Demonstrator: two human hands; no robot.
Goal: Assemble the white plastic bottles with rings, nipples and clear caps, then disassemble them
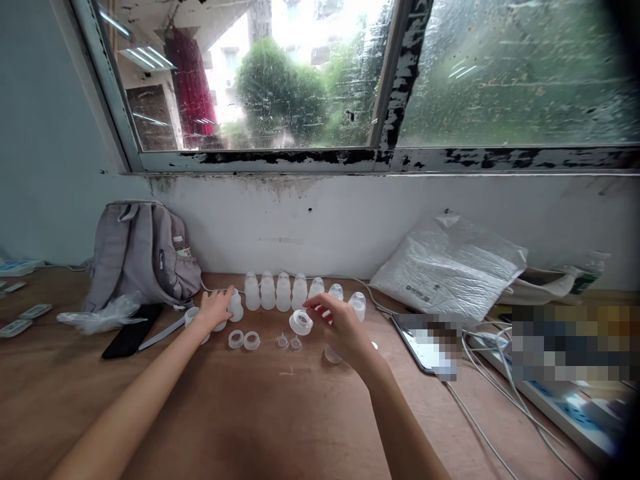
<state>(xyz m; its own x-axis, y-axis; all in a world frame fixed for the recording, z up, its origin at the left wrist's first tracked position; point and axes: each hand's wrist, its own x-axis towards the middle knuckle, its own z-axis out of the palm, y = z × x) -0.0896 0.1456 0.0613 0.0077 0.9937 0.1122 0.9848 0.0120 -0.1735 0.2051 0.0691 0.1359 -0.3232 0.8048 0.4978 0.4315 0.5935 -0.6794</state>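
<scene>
My left hand (pixel 216 309) reaches over the left end of a group of small frosted baby bottles, its fingers stretched out. Its fingertips are at the side of one bottle (pixel 235 307); whether they press on it is unclear. Other bottles are partly hidden beneath this hand. My right hand (pixel 343 320) has its fingers bent and closed on a white bottle collar (pixel 301 323) with a clear centre, tilted above the table. Two loose collar rings (pixel 243 340) lie between the hands, beside two clear teats (pixel 289 343). A pale piece (pixel 333 353) shows below my right hand.
Several bottles (pixel 267 292) stand in a row by the wall. A grey backpack (pixel 140 253), a plastic bag (pixel 107 315) and a black phone-like slab (pixel 133 333) are left. On the right are a bubble-wrap pouch (pixel 450 267), a phone (pixel 425 350) with cable and a power strip (pixel 555 400).
</scene>
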